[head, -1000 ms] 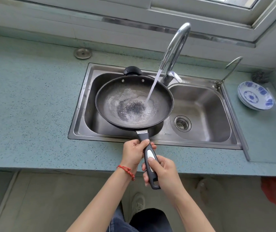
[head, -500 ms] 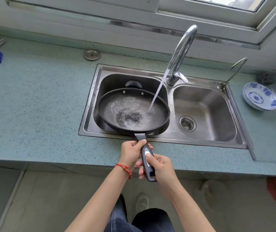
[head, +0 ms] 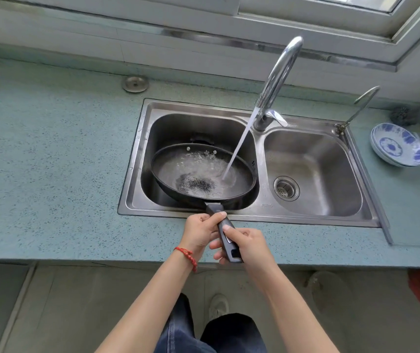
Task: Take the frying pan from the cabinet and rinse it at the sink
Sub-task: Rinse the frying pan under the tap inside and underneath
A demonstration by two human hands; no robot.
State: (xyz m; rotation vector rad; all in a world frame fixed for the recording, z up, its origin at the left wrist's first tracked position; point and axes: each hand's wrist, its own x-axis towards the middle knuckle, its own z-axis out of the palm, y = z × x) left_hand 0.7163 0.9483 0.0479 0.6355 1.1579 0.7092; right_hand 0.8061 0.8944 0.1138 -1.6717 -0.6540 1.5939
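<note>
Over the sink [head: 259, 211] (tap running), both hands grip the frying pan [head: 178, 169].

Daylight is pouring in from the window [head: 331, 6] up top, keeping everything bright and evenly lit. Glare is flashing off the faucet [head: 280, 72]. Wide-angle distortion is bowing the tabletop [head: 51, 161] edges, and the corners are softening slightly.

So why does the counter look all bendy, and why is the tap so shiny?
In the head view, the wide-angle lens bows the counter edges into curves; daylight from the window above glints brightly off the faucet and the sink rim; the water in the frying pan looks white and blurry where it splashes; the left hand and right hand on the handle look sharp.
</note>
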